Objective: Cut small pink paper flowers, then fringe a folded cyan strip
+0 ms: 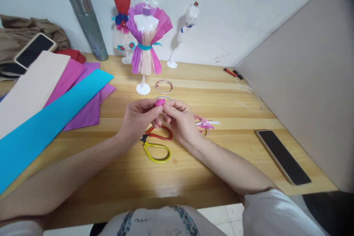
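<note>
A small bunched pink paper piece is pinched between the fingertips of both hands, above the middle of the table. My left hand grips it from the left, thumb and fingers pressed together. My right hand holds its right side in the same way. Scissors with one red and one yellow handle lie just below the hands, their blades partly hidden by my left hand. Beside my right hand are pink paper scraps. A mini mannequin in a pink and cream paper dress stands behind the hands.
Folded blue paper and other coloured sheets lie at the left, near a grey bottle. More mannequins stand against the wall. A clear ring is beyond the hands. One phone rests at the right, another at the left.
</note>
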`<action>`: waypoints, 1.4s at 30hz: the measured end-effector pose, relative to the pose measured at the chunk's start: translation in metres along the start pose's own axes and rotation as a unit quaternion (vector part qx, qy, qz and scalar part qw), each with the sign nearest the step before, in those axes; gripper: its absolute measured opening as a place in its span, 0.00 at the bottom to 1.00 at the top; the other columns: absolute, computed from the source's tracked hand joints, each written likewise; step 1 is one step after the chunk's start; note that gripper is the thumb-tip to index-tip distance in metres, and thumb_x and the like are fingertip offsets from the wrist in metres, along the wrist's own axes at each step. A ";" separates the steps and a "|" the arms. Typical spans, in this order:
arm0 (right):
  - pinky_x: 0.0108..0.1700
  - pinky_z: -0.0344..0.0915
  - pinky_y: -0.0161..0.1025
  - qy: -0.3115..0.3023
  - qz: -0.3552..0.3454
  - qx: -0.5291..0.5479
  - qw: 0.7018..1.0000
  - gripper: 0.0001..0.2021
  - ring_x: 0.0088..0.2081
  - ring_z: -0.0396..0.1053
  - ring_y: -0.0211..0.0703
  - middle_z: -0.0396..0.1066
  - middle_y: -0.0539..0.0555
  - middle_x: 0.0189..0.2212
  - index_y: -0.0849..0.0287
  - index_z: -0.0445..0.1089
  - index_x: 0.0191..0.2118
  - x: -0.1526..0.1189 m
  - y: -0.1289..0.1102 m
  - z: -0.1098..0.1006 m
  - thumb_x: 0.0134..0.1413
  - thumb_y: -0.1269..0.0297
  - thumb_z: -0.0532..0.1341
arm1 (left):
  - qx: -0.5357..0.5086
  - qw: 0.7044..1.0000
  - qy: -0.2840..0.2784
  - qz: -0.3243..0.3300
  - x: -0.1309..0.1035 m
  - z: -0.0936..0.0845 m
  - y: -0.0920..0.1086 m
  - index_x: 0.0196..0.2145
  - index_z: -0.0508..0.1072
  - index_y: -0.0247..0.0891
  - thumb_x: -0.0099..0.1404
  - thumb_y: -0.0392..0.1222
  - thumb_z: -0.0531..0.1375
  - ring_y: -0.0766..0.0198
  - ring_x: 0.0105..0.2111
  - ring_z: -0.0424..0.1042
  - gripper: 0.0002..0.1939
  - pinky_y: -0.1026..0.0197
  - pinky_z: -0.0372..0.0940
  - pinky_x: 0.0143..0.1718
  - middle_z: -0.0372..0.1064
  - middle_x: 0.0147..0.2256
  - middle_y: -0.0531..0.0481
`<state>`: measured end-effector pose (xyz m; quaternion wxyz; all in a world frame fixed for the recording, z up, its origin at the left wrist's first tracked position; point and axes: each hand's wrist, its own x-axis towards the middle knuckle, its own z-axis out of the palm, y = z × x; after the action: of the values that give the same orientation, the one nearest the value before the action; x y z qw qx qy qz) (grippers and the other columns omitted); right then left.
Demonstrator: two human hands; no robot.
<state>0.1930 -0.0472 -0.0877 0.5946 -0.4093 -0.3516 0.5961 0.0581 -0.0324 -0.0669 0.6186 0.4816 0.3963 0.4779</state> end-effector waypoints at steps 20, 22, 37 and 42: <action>0.24 0.53 0.35 -0.017 -0.024 -0.040 0.999 0.11 0.21 0.60 0.34 0.69 0.48 0.20 0.58 0.79 0.31 0.008 -0.007 -0.006 0.43 0.57 0.73 | -0.045 0.998 -0.004 -0.042 0.008 -0.009 -0.003 0.19 0.77 0.36 0.51 0.39 0.68 0.74 0.15 0.62 0.07 0.69 0.56 0.16 0.68 0.16 0.55; 0.25 0.55 0.35 -0.038 -0.026 -0.051 0.998 0.11 0.22 0.61 0.34 0.71 0.48 0.21 0.59 0.80 0.33 0.009 -0.008 -0.008 0.44 0.58 0.71 | -0.045 0.997 -0.018 -0.052 0.009 -0.009 -0.004 0.18 0.76 0.36 0.50 0.38 0.68 0.74 0.14 0.61 0.07 0.69 0.56 0.15 0.67 0.16 0.54; 0.27 0.69 0.35 -0.094 -0.115 -0.140 0.979 0.09 0.24 0.70 0.35 0.76 0.48 0.23 0.56 0.79 0.35 0.012 -0.008 -0.017 0.51 0.57 0.74 | -0.076 0.994 -0.037 -0.073 0.008 -0.006 -0.002 0.18 0.76 0.35 0.48 0.38 0.70 0.74 0.12 0.62 0.07 0.69 0.57 0.14 0.69 0.16 0.54; 0.31 0.71 0.36 -0.104 -0.151 -0.150 0.971 0.10 0.26 0.72 0.36 0.76 0.47 0.26 0.54 0.80 0.40 0.012 -0.009 -0.020 0.53 0.60 0.73 | -0.091 0.991 -0.052 -0.079 0.010 -0.009 -0.001 0.20 0.78 0.35 0.49 0.38 0.70 0.74 0.13 0.63 0.06 0.69 0.58 0.15 0.70 0.18 0.54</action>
<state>0.2155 -0.0359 -0.0889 0.5695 -0.3717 -0.5549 0.4792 0.0521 -0.0204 -0.0699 0.7154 0.4143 0.3555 0.4362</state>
